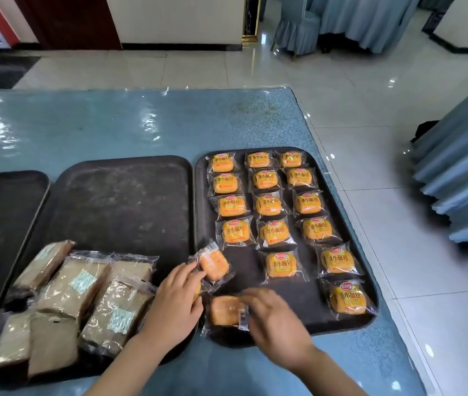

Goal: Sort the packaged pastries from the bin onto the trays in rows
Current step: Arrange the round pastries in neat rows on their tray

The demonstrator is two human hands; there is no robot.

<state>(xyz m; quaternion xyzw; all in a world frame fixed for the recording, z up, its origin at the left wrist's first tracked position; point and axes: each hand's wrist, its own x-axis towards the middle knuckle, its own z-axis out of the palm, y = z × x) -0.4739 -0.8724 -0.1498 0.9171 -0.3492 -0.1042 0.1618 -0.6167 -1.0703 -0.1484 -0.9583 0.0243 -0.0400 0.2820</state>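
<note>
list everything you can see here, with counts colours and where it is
orange bun packs: fifteen label-up in three columns, right tray; two more, label down, at its near left corner under the hands
right tray: one, black, right end of table
middle tray: one, black, bare at the far end
brown cake packs: about six, clear wrap, piled on near end of middle tray
left tray: one, black, cut off by left edge
table: one, blue cloth under clear plastic
draped chairs: blue covers, far back and right edge
floor: white glossy tiles
left hand: on the tilted bun pack
right hand: blurred, on the nearest bun pack
</note>
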